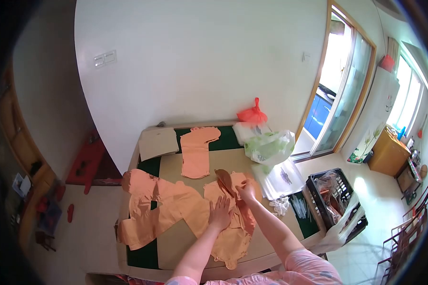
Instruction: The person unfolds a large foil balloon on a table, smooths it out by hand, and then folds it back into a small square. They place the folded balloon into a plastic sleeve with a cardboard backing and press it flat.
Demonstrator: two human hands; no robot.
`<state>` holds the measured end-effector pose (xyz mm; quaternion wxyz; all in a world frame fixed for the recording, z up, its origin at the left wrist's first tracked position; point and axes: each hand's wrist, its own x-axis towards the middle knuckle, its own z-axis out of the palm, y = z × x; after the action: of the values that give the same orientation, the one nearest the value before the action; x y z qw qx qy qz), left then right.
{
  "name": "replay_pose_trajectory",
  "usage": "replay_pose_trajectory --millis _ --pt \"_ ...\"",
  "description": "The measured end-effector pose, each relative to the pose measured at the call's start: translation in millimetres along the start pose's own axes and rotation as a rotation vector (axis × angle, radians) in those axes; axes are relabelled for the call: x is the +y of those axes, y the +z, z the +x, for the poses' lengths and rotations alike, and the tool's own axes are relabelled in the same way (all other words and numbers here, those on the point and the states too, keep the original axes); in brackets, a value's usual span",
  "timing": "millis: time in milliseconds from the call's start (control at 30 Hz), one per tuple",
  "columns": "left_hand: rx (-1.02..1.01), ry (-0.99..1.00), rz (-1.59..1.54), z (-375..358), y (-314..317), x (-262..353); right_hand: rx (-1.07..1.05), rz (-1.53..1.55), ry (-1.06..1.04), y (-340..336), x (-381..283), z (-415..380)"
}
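From where I stand, a broad peach piece [166, 206] lies spread over the left side of the table [171, 254]; I'd leave it flat, since a drag there could shift whatever it overlaps. To its right, at the near middle, the shiny layered piece [230, 249] lies on the table under both hands. The left hand [221, 213] rests palm down on it, fingers apart, gripping nothing. That makes a good anchor: weight through the palm should hold the lower layer smooth. Just beyond and to the right, the right hand [246, 191] has its fingers together, clamped on the piece's edge beside a raised brown flap [224, 181]. A light pinch, worked slowly against that palm, seems best, as such slippery stuff would likely crease.

On the left, I can't tell where the broad piece ends and the layered one begins. The right fingertips show too small to count the layers between them. Farther right, a plastic bag [271, 147] hides part of a clear stack [280, 180], and the contents of the black crate [318, 203] are a jumble I can't sort out.
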<state>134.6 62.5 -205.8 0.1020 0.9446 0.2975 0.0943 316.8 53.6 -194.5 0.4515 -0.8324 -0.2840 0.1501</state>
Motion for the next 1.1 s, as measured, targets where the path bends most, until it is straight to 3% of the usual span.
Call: replay_pose_trajectory --millis 67,167,267,367,467,567,667,767,800,900,1033,1100 --pt "-0.014 -0.008 -0.021 0.8 -0.7 -0.3 0.145 -0.225 -0.145 0.8 -4.7 -0.7" --pt "0.003 -0.014 -0.033 0.4 1.5 -0.2 -0.035 -0.320 -0.183 1.9 -7.0 8.3" --pt "-0.006 -0.007 0.028 -2.2 -4.9 1.6 -0.354 -0.264 -0.280 -3.9 -20.3 2.9" --pt "-0.066 -0.018 0.036 1.1 -4.0 0.9 0.211 -0.376 -0.222 -9.8 -14.9 14.1" --pt "-0.007 -0.014 -0.021 1.4 2.0 -0.4 0.032 -0.608 0.042 -22.3 6.0 43.1" --pt "-0.115 -0.042 0.003 1.0 -11.3 3.8 -0.004 -0.540 0.068 -16.5 23.5 56.6" --pt "-0.096 -0.043 -0.013 2.3 -7.0 2.8 0.058 -0.578 -0.084 -28.4 -14.4 27.1" --pt "-0.040 -0.022 0.030 1.7 0.1 0.2 -0.128 -0.381 -0.282 -26.3 -27.2 25.3" --pt "-0.059 -0.030 0.027 0.2 -3.8 0.5 -0.291 0.023 -0.200 -30.3 -45.2 14.7" --pt "-0.084 -0.042 0.005 0.3 -10.7 4.5 -0.056 0.539 -0.305 -20.0 -26.7 10.9" --pt "0.010 -0.032 -0.046 2.3 -0.3 -0.6 0.140 -0.397 -0.478 -21.2 28.1 -16.5" --pt "-0.003 -0.032 -0.047 1.9 1.6 0.0 0.161 -0.410 -0.485 -21.3 34.1 -21.5"
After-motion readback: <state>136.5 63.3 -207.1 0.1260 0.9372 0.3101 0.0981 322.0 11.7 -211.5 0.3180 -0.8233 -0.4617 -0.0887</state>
